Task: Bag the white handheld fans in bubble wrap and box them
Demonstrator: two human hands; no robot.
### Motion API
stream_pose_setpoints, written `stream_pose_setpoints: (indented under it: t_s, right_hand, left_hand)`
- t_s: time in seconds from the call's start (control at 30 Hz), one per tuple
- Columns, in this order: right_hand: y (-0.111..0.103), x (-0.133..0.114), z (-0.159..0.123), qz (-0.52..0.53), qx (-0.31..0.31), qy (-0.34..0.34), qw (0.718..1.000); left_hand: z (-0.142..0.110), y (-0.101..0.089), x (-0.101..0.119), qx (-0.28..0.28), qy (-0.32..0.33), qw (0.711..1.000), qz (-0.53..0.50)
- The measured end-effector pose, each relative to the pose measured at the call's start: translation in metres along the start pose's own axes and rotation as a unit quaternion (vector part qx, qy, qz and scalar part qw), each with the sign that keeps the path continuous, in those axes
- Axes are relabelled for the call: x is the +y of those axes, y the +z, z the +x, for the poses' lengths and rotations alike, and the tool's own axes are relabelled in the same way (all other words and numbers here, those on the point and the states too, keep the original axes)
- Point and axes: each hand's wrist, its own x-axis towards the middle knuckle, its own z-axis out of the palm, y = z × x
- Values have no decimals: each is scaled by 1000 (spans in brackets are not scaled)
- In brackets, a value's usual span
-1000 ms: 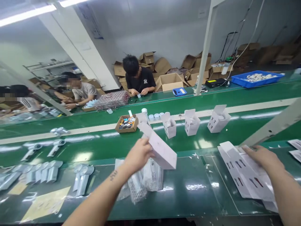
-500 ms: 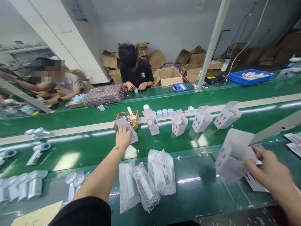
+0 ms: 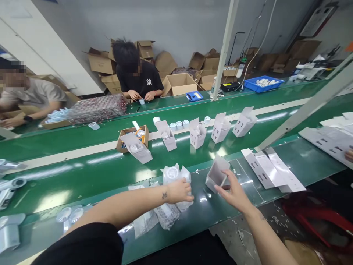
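My left hand (image 3: pixel 179 192) is closed around a bubble-wrapped item (image 3: pixel 173 176) at the near edge of the green bench. My right hand (image 3: pixel 234 190) holds a small white carton (image 3: pixel 216 174) with its mouth open, just to the right of the wrapped item. More wrapped items (image 3: pixel 164 214) lie under my left forearm. On the belt (image 3: pixel 82 173) beyond stands a row of white cartons with open flaps (image 3: pixel 197 134), and one carton (image 3: pixel 137 149) leans against a small brown box of parts (image 3: pixel 120 140).
A stack of flat white carton blanks (image 3: pixel 271 172) lies to the right, with more blanks (image 3: pixel 327 140) further right. Grey devices (image 3: pixel 9 230) lie at the left. Two people work across the belt. A slanted white post (image 3: pixel 306 106) crosses the right side. Cardboard boxes (image 3: pixel 179 82) are piled behind.
My left hand left a carton on the belt by the brown box and came back to grip a wrapped item. My right hand brought a carton from the right toward the middle.
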Motion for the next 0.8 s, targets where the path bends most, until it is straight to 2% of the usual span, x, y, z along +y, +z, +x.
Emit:
stream_pose_setpoints:
  t_s: [0.1,0.17,0.2,0.23,0.3,0.37,0.4,0.43,0.47,0.5,0.6,0.63,0.67,0.73,0.8]
  right_hand:
    - [-9,3,2,21,-39,-14,999]
    - [-8,5,5,-8,-27,-8,1000]
    - [-6,5,6,-22,-17,2,1000]
    - [-2,5,8,-32,-15,10,999]
    - [5,3,12,-42,-34,4,999]
    - [10,0,16,-40,-69,-40,996]
    - [12,-1,18,-37,-85,-68,993]
    - [12,-2,20,-34,-93,-90,991]
    - [13,-2,22,-31,-95,-101,990]
    - [12,-2,25,-28,-96,-99,990]
    - [11,-1,30,-21,-103,-70,992]
    - [10,-1,32,-17,-110,-74,991]
    - [10,-1,33,-9,-120,-87,989]
    - [10,0,36,11,-134,-111,985]
    - [10,3,36,33,-144,-107,983]
  left_hand:
    - [-9,-32,-10,5,-75,997,-5]
    - [-14,-54,-11,12,-172,985,-30]
    - [-16,-65,-10,39,-235,970,-56]
    - [-17,-76,-8,86,-302,945,-91]
    - [-14,-97,1,224,-411,868,-166]
    - [-3,-110,13,348,-470,778,-229]
    - [5,-113,19,388,-483,746,-244]
    - [13,-112,25,415,-487,729,-244]
    - [22,-109,30,431,-481,729,-227]
    - [30,-104,34,441,-467,741,-196]
    - [47,-86,44,442,-407,796,-68]
    - [53,-82,47,417,-393,819,-36]
    - [58,-80,51,368,-383,847,-18]
    - [72,-81,58,236,-370,898,-13]
    - [85,-85,65,145,-372,917,-20]
